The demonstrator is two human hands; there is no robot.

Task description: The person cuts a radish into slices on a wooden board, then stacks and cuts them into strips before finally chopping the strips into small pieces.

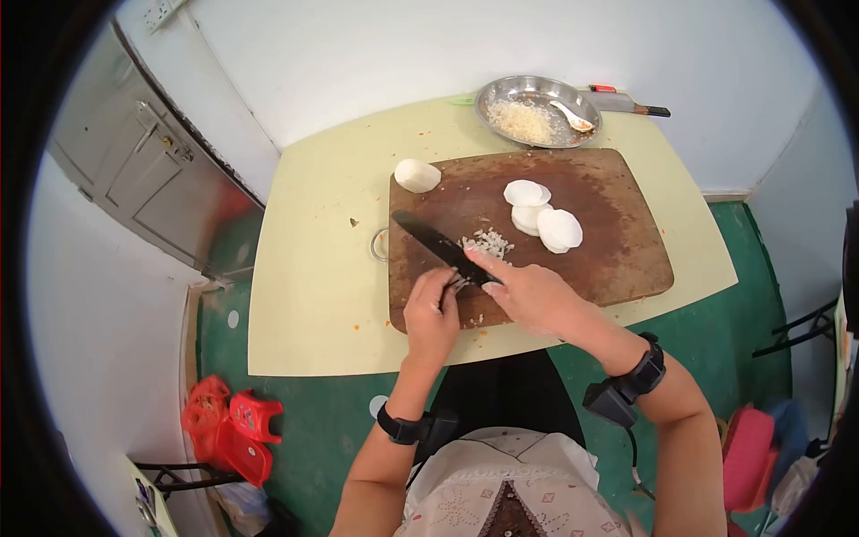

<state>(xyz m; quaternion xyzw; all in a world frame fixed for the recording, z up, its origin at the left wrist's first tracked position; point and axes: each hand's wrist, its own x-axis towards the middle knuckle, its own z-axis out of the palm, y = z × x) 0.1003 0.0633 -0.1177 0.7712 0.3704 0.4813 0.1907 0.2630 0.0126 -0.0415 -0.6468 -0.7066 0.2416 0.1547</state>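
A black knife (436,240) lies slantwise over the brown cutting board (617,259), its handle end in my right hand (534,297), which is closed round it. My left hand (433,311) has its fingers bent down beside the blade, pressed on thin white strips (461,283). Behind the blade is a small heap of chopped white bits (489,242). White round slices (560,229) overlap on the right part of the board. A peeled white vegetable piece (417,175) sits at the board's back left corner.
A metal plate (495,89) with pale chopped bits and a white spoon (571,116) stands behind the board. A cleaver (617,101) lies to its right. The board rests on a pale yellow table (313,268). Red plastic stools (243,447) are on the floor at left.
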